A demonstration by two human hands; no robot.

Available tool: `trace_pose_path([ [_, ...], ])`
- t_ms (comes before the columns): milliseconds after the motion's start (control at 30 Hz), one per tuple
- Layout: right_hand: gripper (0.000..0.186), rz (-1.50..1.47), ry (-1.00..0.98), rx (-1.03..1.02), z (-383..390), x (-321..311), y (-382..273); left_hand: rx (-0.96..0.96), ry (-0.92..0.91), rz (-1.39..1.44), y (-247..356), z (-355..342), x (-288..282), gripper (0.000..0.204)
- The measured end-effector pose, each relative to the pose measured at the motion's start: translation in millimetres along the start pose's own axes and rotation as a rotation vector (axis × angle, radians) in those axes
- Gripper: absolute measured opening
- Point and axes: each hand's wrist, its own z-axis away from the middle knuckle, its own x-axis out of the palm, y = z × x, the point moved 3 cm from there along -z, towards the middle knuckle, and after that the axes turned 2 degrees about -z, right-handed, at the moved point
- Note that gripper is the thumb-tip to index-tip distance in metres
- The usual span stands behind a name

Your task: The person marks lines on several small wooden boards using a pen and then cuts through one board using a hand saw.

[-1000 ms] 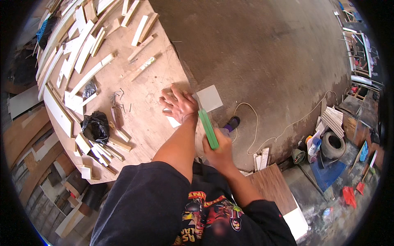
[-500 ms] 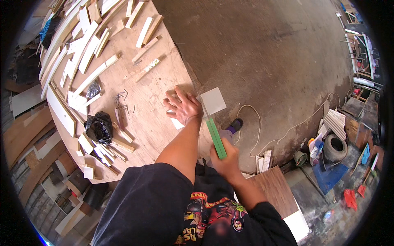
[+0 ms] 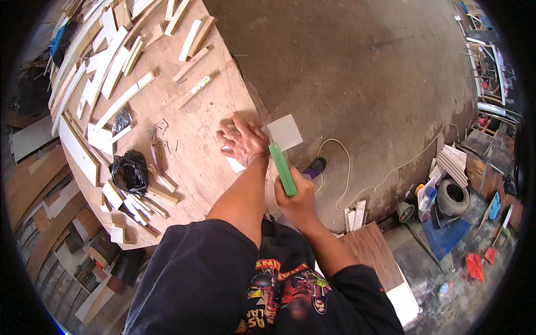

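My left hand (image 3: 245,142) lies flat with fingers spread on a white board (image 3: 286,133), pressing it to the wooden tabletop. One end of that board juts past the table's right edge over the floor; the hand covers its middle. My right hand (image 3: 296,198) is wrapped round the lower part of the green handle of a handsaw (image 3: 283,170). Its thin blade is seen nearly edge-on, against the board just right of my left hand, along the table edge.
White and bare wood strips (image 3: 120,70) crowd the left of the wooden table (image 3: 206,125). Loose nails (image 3: 159,131) and a black plastic bag (image 3: 131,172) lie nearer. A pale cord (image 3: 350,167) crosses the concrete floor; a tyre (image 3: 453,198) stands at right.
My right hand has pushed the saw forward, away from my body, so the green handle is now closer to the board. My left hand stays pressed on the board.
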Motion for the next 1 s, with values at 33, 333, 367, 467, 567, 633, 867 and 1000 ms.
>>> trace_pose_path([
  [33,0.016,-0.017,-0.016,0.035,-5.4,1.3,-0.9,0.0,-0.01,0.004,1.9,-1.6,-0.7,0.06],
  [333,0.018,-0.032,-0.018,-0.003,-1.3,-1.4,0.2,-0.009,-0.016,0.001,0.1,-0.8,0.3,0.062],
  [367,0.019,-0.023,-0.008,-0.005,-0.9,-0.4,2.8,-0.012,-0.025,0.0,1.0,-1.3,-1.5,0.062],
  [467,0.019,-0.026,0.008,-0.018,14.4,-8.9,3.1,-0.021,-0.04,-0.006,2.8,-1.0,-7.7,0.062],
  [567,0.019,-0.054,-0.001,-0.029,25.7,-18.8,-7.7,-0.022,-0.026,-0.019,2.0,0.0,-6.0,0.062],
  [633,0.018,-0.036,-0.001,-0.017,9.8,-5.7,0.5,-0.007,0.001,-0.032,0.0,0.1,1.6,0.062],
  [867,0.016,-0.06,-0.018,-0.001,31.5,-24.4,-3.7,-0.017,-0.027,-0.021,2.1,-0.2,-5.5,0.061],
  [1000,0.014,-0.023,-0.017,0.012,0.4,-7.4,-3.9,-0.012,-0.027,-0.013,2.2,-1.0,-3.3,0.061],
])
